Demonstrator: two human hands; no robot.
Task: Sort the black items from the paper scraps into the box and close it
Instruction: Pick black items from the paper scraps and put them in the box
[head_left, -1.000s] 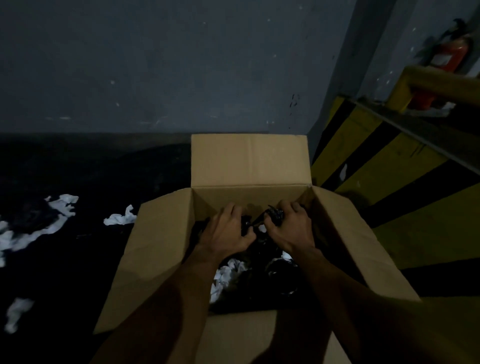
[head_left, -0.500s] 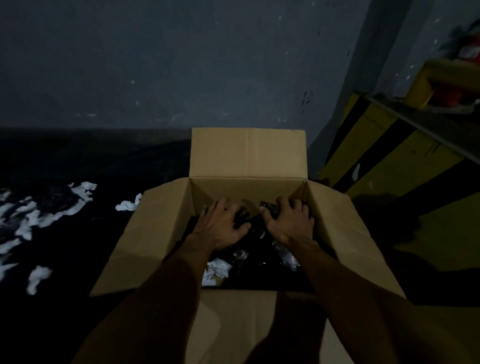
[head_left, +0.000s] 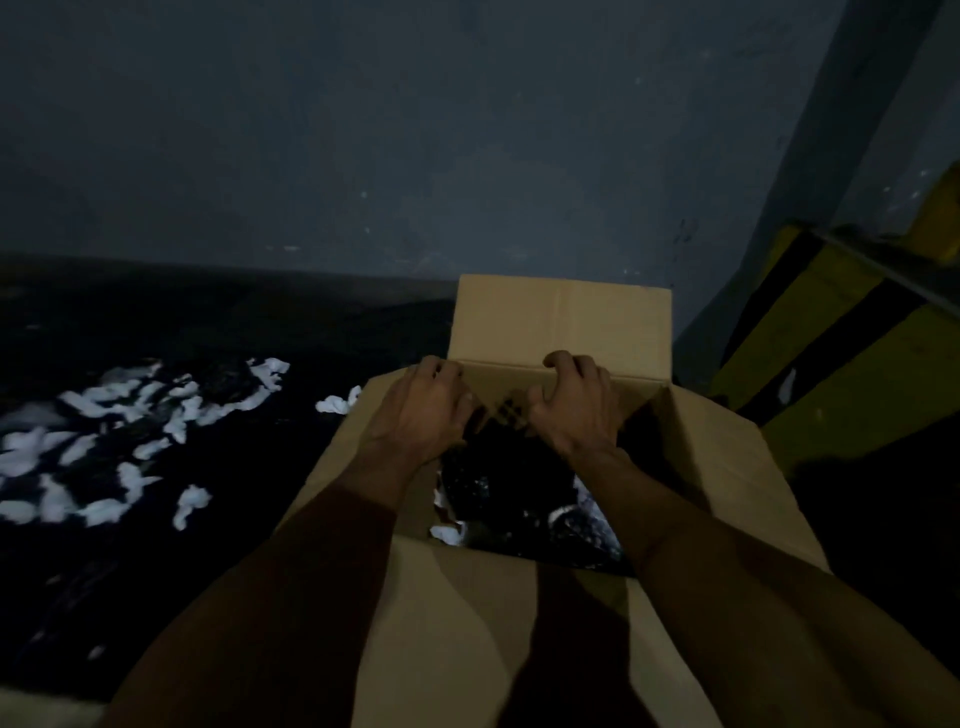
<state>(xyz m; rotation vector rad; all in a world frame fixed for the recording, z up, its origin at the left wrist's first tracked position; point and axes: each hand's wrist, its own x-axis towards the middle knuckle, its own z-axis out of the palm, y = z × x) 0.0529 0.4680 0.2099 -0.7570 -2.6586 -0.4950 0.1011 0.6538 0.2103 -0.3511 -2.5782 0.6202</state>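
Observation:
An open cardboard box stands on the dark floor with all its flaps spread. Inside lies a heap of black items, with a few white paper bits at the near edge. Both my hands are raised to the far rim. My left hand hovers by the far left corner, its fingers bent at the tips. My right hand has its fingers half curled like a claw. Neither hand visibly holds anything. A dark blurred patch shows between the thumbs; I cannot tell if it is an item or shadow.
Several white paper scraps are scattered over the black floor to the left, one scrap close to the box's left flap. A grey wall rises behind. A yellow-and-black striped barrier stands right of the box.
Both hands have lifted out of the black heap and moved up to the box's far rim. The view has tilted and shifted, showing more scraps at the left.

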